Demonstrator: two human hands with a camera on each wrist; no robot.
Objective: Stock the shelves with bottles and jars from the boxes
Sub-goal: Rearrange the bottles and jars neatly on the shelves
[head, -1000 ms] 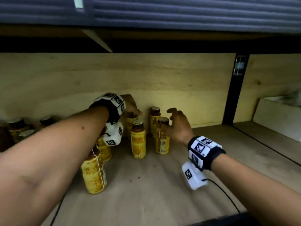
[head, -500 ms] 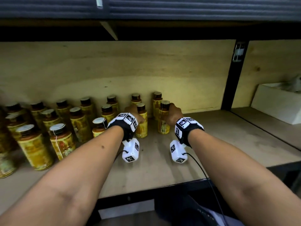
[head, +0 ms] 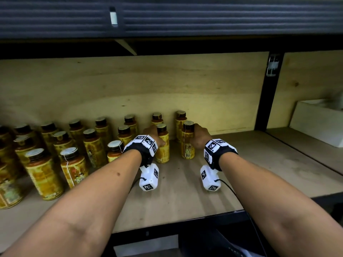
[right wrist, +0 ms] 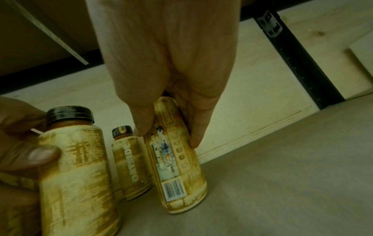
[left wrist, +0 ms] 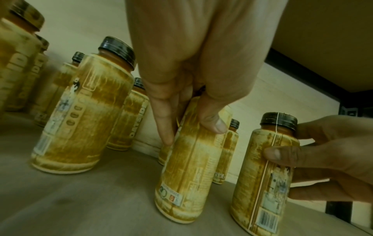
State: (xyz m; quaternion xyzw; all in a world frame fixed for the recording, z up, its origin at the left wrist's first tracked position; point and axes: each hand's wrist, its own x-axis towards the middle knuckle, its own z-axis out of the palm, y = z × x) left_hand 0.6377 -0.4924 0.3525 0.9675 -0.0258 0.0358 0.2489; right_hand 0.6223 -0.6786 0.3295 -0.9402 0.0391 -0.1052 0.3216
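Gripping 1 bottle [head: 162, 143] each, fingers [left wrist: 214, 123] wrapped; wrist views show barcodes.

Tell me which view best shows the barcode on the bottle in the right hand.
The right wrist view: the barcode faces the camera low on the bottle that the right hand grips. The left wrist view shows it smaller, at the frame's edge. The head view shows only a faint pale patch.

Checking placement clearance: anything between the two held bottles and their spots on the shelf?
Nothing visible. The left hand holds one bottle and the right hand another; both bottles appear to stand on the shelf board, just in front of the back-row bottles.
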